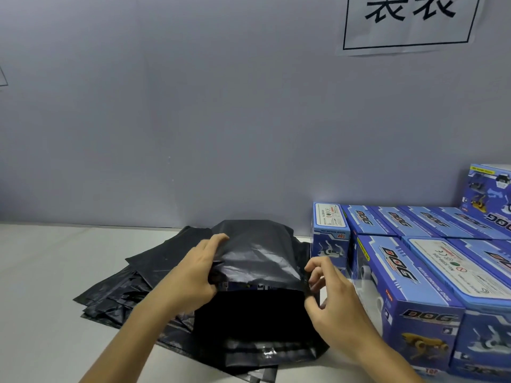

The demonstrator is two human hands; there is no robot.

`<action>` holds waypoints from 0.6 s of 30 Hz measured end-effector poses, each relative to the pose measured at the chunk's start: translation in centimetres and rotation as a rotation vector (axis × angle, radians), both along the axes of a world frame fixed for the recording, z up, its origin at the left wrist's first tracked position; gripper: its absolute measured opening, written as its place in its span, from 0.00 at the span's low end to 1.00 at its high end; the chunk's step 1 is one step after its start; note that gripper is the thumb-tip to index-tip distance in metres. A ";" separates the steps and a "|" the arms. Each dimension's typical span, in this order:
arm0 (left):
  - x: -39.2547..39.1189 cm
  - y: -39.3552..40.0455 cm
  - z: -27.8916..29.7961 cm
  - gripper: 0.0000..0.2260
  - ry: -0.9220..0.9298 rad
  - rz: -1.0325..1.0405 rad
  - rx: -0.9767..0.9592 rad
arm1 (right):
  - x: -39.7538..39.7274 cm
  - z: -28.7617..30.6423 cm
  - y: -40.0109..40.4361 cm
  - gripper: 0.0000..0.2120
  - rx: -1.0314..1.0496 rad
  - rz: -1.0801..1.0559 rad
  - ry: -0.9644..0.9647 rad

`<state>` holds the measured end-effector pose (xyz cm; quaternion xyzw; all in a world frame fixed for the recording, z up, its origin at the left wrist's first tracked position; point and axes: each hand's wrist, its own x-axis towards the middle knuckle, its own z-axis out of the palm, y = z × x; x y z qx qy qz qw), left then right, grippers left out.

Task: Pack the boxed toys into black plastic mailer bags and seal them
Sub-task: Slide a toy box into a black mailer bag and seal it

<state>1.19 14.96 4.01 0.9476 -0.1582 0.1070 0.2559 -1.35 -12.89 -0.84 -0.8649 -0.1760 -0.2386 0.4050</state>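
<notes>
At a pale grey tabletop (49, 272) set against a plain grey-blue wall (193, 120), a person's left hand (197, 272) grips the near left edge of a black mailer bag (257, 250) with a boxed toy (243, 286) showing blue at its mouth, while the right hand (329, 297) pinches the bag's right edge. The bag sits on a fanned pile of empty black mailers (132, 283), just left of stacked blue "DOG" toy boxes (409, 275). A paper sign (409, 20) with large black characters hangs on the wall above the boxes.
</notes>
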 end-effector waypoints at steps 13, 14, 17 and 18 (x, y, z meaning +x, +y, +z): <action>-2.0 2.2 -4.3 0.21 -0.125 -0.117 -0.055 | 0.3 -0.7 -0.8 0.19 -0.306 0.125 0.155; -2.0 2.3 -4.3 0.21 -0.101 -0.112 -0.044 | 0.4 -0.8 -0.8 0.18 -0.329 0.111 0.171; -2.2 3.0 -3.9 0.18 -0.046 -0.125 -0.035 | 0.4 -0.7 -0.8 0.18 -0.337 0.084 0.175; -2.3 3.2 -3.7 0.18 -0.024 -0.133 -0.046 | 0.3 -0.6 -0.8 0.17 -0.324 0.084 0.173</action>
